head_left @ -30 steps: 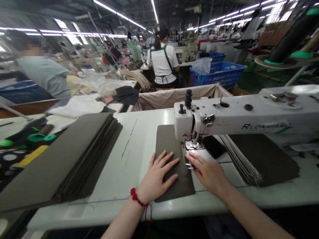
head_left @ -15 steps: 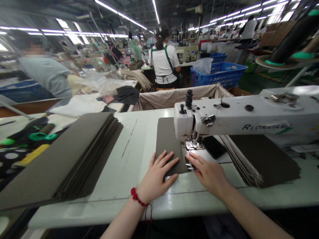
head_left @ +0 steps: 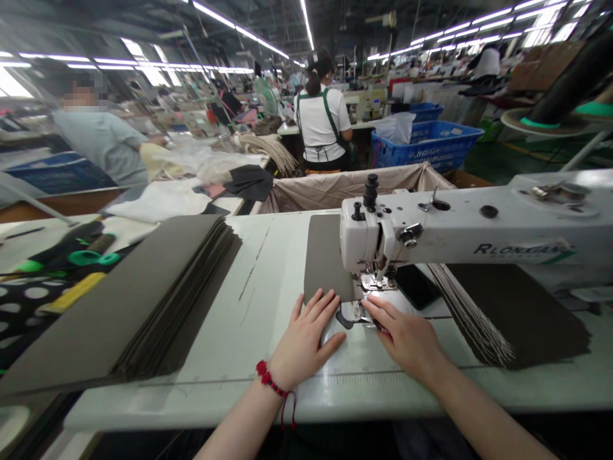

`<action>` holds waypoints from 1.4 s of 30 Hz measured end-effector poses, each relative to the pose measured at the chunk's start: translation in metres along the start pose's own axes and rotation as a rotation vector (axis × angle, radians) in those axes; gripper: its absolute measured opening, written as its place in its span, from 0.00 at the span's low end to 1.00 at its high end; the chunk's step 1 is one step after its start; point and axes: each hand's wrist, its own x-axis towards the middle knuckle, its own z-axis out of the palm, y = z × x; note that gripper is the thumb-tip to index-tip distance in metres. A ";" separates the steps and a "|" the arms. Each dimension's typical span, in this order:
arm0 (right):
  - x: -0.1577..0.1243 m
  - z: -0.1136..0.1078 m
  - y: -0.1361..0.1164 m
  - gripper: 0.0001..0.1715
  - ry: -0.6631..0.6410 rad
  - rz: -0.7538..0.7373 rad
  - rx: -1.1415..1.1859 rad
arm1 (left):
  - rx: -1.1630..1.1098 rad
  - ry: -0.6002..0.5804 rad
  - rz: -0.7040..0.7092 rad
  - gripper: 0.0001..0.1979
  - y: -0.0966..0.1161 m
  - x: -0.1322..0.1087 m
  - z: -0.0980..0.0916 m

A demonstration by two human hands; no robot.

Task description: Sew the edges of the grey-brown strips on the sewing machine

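Observation:
A dark grey-brown fabric panel (head_left: pixel 327 255) lies under the presser foot (head_left: pixel 376 281) of a white sewing machine (head_left: pixel 460 220). My left hand (head_left: pixel 309 329) rests flat with fingers spread, its fingertips on the panel's near edge. Close to the needle plate, my right hand (head_left: pixel 407 338) is curled around small metal thread snips (head_left: pixel 371 321); the blades poke out past the fingers and the rest is mostly hidden in the palm. Its index fingertip reaches the panel's near right corner. A dark curved piece (head_left: pixel 343 319) shows on the table between my hands.
A tall stack of matching panels (head_left: pixel 143 287) stands at the left. More panels with pale edges (head_left: pixel 522 313) lie right of the machine, near a black phone (head_left: pixel 417 286). Behind the table are a cloth-lined bin (head_left: pixel 330 191), a blue basket (head_left: pixel 426 144) and co-workers.
The fabric panel has slid away from me under the presser foot, uncovering the plate and the dark curved piece near my fingers. Both hands stay nearly in place; the view has shifted slightly.

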 end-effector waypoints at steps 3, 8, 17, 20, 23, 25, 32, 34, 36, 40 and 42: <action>0.000 0.000 0.000 0.36 0.003 -0.004 0.017 | 0.008 0.011 -0.010 0.32 0.000 0.001 0.002; 0.000 -0.001 0.001 0.37 0.013 -0.003 0.030 | 0.022 0.019 -0.028 0.33 -0.001 0.000 0.004; 0.000 0.000 0.001 0.36 0.010 0.000 0.032 | 0.039 0.003 -0.027 0.33 -0.001 0.000 0.006; 0.001 -0.001 0.000 0.36 0.009 0.000 0.041 | 0.043 0.008 -0.019 0.33 -0.001 0.000 0.005; 0.000 0.000 0.000 0.35 0.014 0.005 0.048 | 0.040 0.015 -0.012 0.32 0.000 0.000 0.005; 0.000 0.000 0.001 0.35 0.016 0.008 0.052 | 0.036 0.029 -0.010 0.32 0.000 -0.001 0.004; -0.001 -0.001 0.000 0.33 0.027 0.004 0.079 | 0.026 0.065 -0.009 0.32 0.000 0.001 0.006; -0.001 -0.002 -0.001 0.33 0.031 0.010 0.080 | 0.038 0.070 -0.012 0.31 -0.003 0.010 0.007; -0.001 -0.003 -0.002 0.32 0.036 0.013 0.080 | 0.059 0.079 -0.012 0.30 -0.009 0.025 0.010; -0.002 -0.008 -0.003 0.32 0.034 0.019 0.078 | 0.102 0.110 -0.034 0.25 -0.020 0.066 0.014; -0.003 -0.010 -0.003 0.32 0.032 0.019 0.079 | 0.127 0.126 -0.054 0.22 -0.023 0.082 0.012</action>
